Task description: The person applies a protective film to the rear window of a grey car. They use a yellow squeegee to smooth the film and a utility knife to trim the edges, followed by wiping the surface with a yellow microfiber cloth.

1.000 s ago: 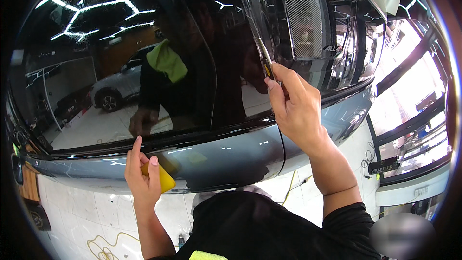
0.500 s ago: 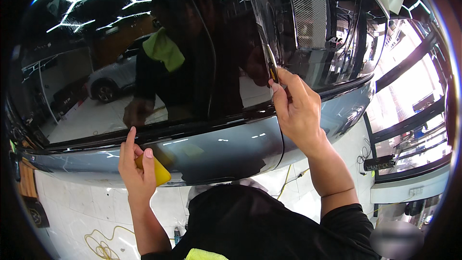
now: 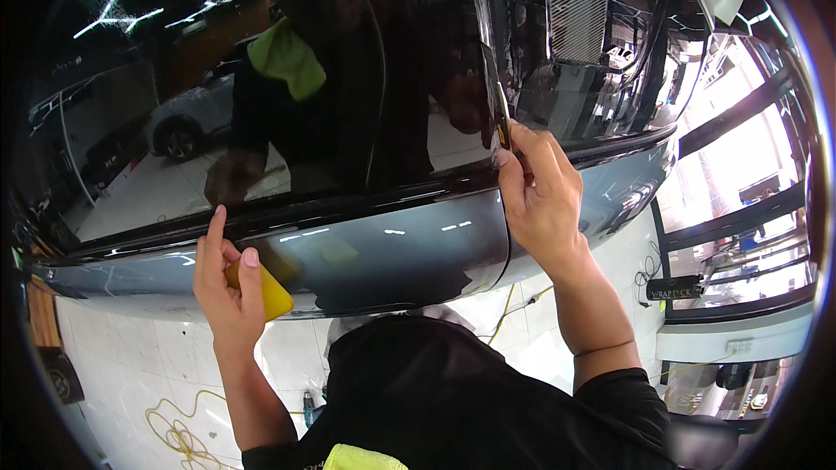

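A yellow squeegee card (image 3: 276, 298) is gripped in my left hand (image 3: 231, 283), its index finger stretched up to the lower edge of the dark glossy car panel (image 3: 305, 144). Farther right, my right hand (image 3: 544, 200) pinches a slim cutter knife (image 3: 502, 129) between thumb and fingers. The knife points upward along the vertical seam at the panel's right side. Whether its tip touches the surface I cannot tell. Below the panel runs a grey-blue lower body section (image 3: 409, 239), split by a narrow gap under my right hand.
Clear film with a ribbed strip (image 3: 576, 9) covers the body right of the seam. A yellow cable (image 3: 183, 439) lies coiled on the tiled floor (image 3: 122, 365). Against my body hangs a lime-green cloth (image 3: 364, 459). Glass-fronted shelving (image 3: 740, 244) stands at the right.
The view has shifted slightly, with the car higher in it. Relative to the panel, my right hand and the knife are a little lower along the seam. My left hand keeps the squeegee card.
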Demonstrator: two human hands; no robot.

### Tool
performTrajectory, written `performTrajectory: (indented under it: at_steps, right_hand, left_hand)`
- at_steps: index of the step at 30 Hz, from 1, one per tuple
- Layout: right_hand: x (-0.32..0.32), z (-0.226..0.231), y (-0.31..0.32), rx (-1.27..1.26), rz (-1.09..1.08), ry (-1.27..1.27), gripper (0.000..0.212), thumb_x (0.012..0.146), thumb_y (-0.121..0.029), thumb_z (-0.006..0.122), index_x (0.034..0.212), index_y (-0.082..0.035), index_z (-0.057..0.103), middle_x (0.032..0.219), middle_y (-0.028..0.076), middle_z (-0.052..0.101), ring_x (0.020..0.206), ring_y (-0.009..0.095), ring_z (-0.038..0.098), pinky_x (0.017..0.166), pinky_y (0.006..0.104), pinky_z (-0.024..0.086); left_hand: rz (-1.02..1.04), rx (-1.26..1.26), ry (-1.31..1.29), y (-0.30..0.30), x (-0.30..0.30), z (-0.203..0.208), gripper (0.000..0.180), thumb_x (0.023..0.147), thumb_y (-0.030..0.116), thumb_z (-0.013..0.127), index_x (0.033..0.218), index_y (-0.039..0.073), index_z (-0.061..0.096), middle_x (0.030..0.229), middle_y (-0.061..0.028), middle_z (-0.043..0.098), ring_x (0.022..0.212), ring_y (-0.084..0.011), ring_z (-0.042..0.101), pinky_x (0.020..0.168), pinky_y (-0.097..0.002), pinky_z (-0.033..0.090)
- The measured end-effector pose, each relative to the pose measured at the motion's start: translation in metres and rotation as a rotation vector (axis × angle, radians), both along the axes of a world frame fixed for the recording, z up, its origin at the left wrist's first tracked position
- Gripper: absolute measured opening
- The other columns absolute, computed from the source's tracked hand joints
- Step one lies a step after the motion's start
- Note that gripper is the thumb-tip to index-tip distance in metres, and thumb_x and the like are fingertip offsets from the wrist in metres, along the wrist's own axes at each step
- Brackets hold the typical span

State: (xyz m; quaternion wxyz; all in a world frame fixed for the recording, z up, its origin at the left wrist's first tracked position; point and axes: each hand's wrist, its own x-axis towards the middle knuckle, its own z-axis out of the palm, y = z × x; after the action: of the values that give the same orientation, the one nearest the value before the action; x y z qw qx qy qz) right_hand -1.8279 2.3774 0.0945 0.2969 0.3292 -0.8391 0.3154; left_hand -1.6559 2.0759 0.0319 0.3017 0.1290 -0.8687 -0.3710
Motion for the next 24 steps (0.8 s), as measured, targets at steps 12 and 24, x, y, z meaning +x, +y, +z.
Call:
performTrajectory:
  at_steps: [12,24]
  right_hand:
    - [0.004,-0.014,0.009,0.011,-0.01,-0.019,0.03,0.085,0.005,0.065,0.114,0.0,0.063,0.088,0.013,0.063,0.059,0.025,0.06,0.053,0.034,0.048]
    - [0.007,-0.026,0.018,0.03,-0.02,-0.028,0.031,0.084,0.005,0.066,0.115,0.001,0.063,0.087,0.013,0.063,0.057,0.024,0.06,0.053,0.0334,0.048]
  left_hand:
    - [0.021,-0.011,-0.03,-0.001,0.001,-0.001,0.048,0.098,0.027,0.056,0.141,0.005,0.055,0.082,-0.0016,0.047,0.073,-0.0091,0.046,0.065,-0.0241,0.036]
    - [0.046,-0.044,-0.022,-0.003,-0.001,-0.002,0.048,0.097,0.023,0.058,0.141,0.004,0.055,0.08,-0.0017,0.045,0.07,-0.0095,0.043,0.062,-0.0242,0.034]
